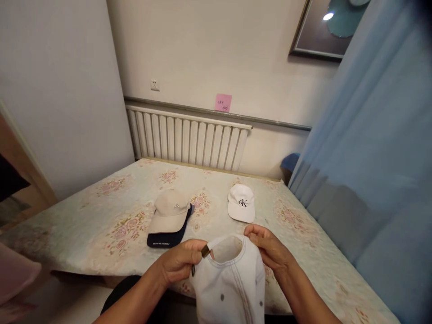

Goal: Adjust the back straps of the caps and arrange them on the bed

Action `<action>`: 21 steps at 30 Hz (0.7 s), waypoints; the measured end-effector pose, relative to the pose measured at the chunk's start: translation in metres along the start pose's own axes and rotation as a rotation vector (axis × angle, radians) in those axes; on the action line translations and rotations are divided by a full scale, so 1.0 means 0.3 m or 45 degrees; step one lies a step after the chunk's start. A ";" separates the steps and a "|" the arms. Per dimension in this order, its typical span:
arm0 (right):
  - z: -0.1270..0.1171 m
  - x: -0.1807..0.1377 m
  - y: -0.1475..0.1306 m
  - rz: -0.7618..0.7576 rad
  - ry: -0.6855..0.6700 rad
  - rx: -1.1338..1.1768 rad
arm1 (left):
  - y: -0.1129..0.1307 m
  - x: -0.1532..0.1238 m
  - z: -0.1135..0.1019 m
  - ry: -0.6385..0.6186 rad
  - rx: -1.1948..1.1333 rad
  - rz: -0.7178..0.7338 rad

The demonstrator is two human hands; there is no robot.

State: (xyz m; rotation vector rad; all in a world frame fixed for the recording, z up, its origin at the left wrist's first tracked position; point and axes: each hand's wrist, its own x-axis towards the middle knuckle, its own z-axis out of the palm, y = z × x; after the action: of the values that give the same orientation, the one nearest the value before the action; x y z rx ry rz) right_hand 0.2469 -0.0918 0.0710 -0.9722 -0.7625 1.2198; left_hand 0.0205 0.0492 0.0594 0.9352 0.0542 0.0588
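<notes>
Close to me, over the near edge of the bed, both hands hold a white cap [229, 283] with its back opening and strap upward. My left hand [178, 261] pinches the strap beside its metal buckle [205, 251]. Opposite it, my right hand [266, 245] grips the other side of the back opening. The held cap's brim is out of sight. Beyond my right hand lies a white cap with a black CK mark [241, 203]. To the left, a beige cap [170, 211] rests on top of a dark navy cap [165, 240] with white lettering on its brim.
A flowered cover [128, 189] lies over the bed. Behind it are a white radiator [189, 137], a pipe and a pink note [223, 102] on the wall. A blue curtain [364, 171] hangs along the right side. Pink fabric [16, 274] shows at the lower left.
</notes>
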 end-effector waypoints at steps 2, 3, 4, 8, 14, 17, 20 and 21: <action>0.002 0.006 -0.003 0.002 0.005 -0.002 | -0.002 0.004 -0.006 0.043 -0.054 0.066; 0.003 0.009 -0.004 0.001 0.012 0.000 | -0.004 0.007 -0.012 0.069 -0.085 0.099; 0.005 0.012 -0.005 0.000 0.019 0.003 | -0.006 0.008 -0.021 0.094 -0.113 0.120; 0.016 0.023 -0.014 -0.008 0.028 -0.004 | -0.022 0.010 -0.068 0.152 -0.247 0.047; 0.036 0.041 -0.034 0.019 -0.031 -0.037 | -0.033 -0.008 -0.079 -0.009 -0.291 -0.060; 0.051 0.056 -0.034 0.042 -0.066 -0.091 | -0.027 -0.010 -0.052 -0.115 -0.197 -0.086; 0.077 0.072 -0.032 0.055 -0.097 -0.155 | -0.008 0.000 -0.018 -0.140 -0.145 -0.136; 0.089 0.076 -0.034 0.059 -0.110 -0.172 | 0.003 0.005 -0.005 -0.122 -0.123 -0.149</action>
State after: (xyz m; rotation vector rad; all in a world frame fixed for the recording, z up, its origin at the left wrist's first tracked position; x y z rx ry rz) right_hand 0.2319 -0.0649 0.0905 -1.0578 -0.9044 1.2699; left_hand 0.0220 0.0510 0.0591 0.8356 0.0169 -0.0908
